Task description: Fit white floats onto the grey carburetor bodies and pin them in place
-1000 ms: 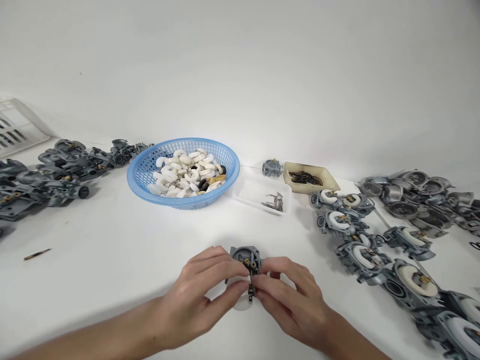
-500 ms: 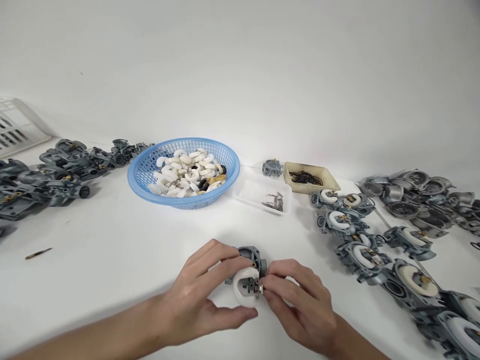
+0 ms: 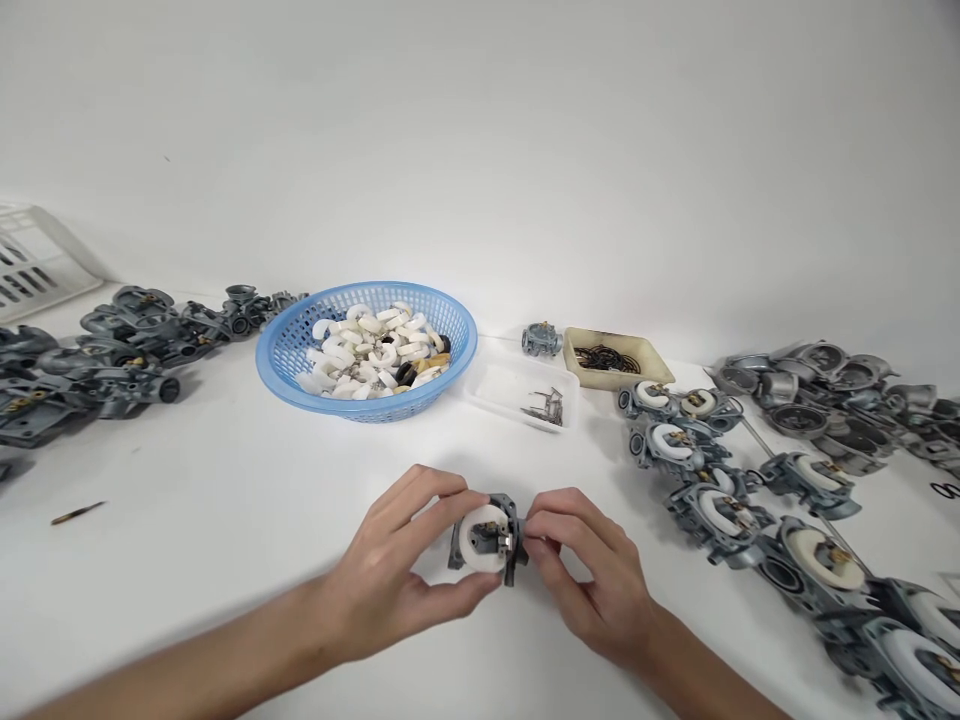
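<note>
In front of me a grey metal carburetor body (image 3: 511, 510) sits on the white table with its bowl side up. A white C-shaped plastic float (image 3: 469, 543) lies over its opening, with a shiny metal hinge tab at its right. My left hand (image 3: 409, 555) is closed on the float, fingers along the top and thumb along the lower edge. My right hand (image 3: 592, 570) has thumb and fingers closed at the body's right side, touching it. Its fingertips are partly hidden, and whether they also hold a small part is not visible.
A blue basket (image 3: 274, 375) of floats stands behind. Near it are a clear tray (image 3: 495, 395) with thin metal pins and a cream tray (image 3: 652, 362) with dark rings. Carburetors with floats (image 3: 724, 510) line the right, bare carburetors (image 3: 142, 330) the left. A thin tool (image 3: 77, 513) lies left.
The float has moved up and slightly left, from the near edge of the carburetor body onto its opening. My right fingers have shifted from the hinge end to the body's right side.
</note>
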Action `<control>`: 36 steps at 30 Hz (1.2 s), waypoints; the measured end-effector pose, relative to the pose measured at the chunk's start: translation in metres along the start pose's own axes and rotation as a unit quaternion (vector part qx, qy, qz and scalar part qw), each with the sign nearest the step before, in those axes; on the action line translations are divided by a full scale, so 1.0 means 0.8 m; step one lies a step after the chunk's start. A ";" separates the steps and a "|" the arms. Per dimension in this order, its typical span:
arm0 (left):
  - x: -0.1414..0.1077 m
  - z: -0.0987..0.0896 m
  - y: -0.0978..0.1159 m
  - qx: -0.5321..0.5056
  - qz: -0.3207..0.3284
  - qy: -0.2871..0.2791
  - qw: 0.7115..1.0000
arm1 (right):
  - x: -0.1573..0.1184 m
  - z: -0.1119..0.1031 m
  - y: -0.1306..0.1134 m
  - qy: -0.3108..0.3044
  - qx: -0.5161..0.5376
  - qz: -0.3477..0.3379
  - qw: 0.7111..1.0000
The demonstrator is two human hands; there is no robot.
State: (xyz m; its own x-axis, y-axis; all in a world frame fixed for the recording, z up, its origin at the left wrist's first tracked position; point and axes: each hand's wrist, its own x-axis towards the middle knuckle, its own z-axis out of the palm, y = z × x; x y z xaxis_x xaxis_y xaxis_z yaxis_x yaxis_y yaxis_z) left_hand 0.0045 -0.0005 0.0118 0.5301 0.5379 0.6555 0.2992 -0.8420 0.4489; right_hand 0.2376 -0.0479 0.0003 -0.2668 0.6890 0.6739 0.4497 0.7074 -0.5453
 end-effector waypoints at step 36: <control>0.010 0.003 -0.002 -0.149 -0.202 -0.126 0.960 | 0.002 -0.004 0.012 -0.069 -0.043 0.065 0.995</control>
State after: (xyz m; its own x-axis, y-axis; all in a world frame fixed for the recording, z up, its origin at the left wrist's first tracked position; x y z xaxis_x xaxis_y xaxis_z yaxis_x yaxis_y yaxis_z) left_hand 0.0101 0.0051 0.0151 0.6044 0.7593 0.2413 0.2999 -0.4974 0.8140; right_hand 0.2442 -0.0409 -0.0021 -0.3122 0.7935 0.5223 0.5577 0.5982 -0.5754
